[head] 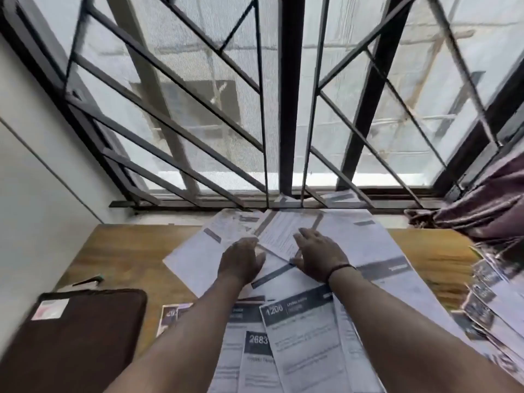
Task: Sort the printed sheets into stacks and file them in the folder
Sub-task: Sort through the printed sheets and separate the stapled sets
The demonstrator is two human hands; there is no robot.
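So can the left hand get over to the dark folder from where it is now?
Probably yes. The left hand rests on the spread sheets, and the dark folder lies on the table's near left with only bare wood between. Nothing blocks that side.

We cannot read the body text on the printed sheets (297, 321); motion blur smears all but the numbers 1206 and 2683. Our left hand (242, 260) hides its own fingertips, so its hold on the sheets cannot be told. Left of the sheets, the dark folder (76, 336) runs off the bottom edge. To their right, a further fan of papers (487, 296) blurs past the right edge.
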